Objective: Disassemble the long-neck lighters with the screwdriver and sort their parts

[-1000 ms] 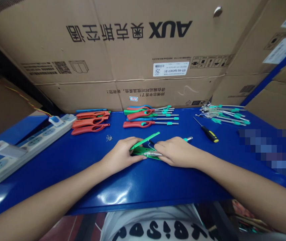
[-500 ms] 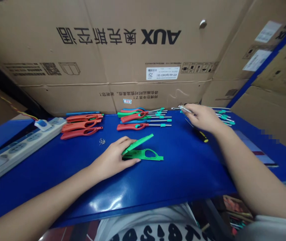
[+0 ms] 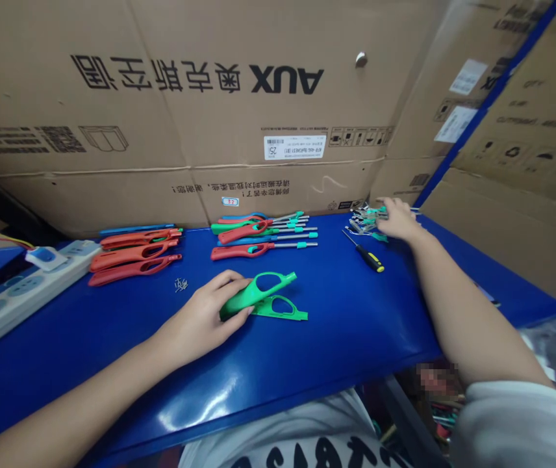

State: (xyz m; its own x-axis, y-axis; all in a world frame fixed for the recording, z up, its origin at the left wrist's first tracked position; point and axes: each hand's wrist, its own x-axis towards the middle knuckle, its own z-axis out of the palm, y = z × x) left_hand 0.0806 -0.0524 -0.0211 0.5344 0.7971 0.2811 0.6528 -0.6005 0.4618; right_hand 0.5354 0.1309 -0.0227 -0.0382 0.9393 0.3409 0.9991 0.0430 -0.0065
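Note:
My left hand (image 3: 210, 309) grips a green lighter casing (image 3: 258, 292) in the middle of the table. Its two long halves are spread at an angle, each with an oval trigger opening; the upper half is tilted over the lower. My right hand (image 3: 399, 219) reaches to the back right, onto a pile of thin metal lighter tubes with teal parts (image 3: 368, 220). Its fingertips are partly lost among them, so their hold is unclear. A black and yellow screwdriver (image 3: 369, 258) lies just in front of that pile.
Finished-looking red, green and blue lighters (image 3: 263, 248) lie along the back. Red casing halves (image 3: 134, 268) are stacked at left, with small screws (image 3: 180, 285) nearby. A white power strip (image 3: 29, 292) runs along the left side. Cardboard (image 3: 185, 117) walls the back.
My right hand has gone from above the table's back, where it held a thin silvery piece, down to the pile at right. The upper green half has turned in my left hand.

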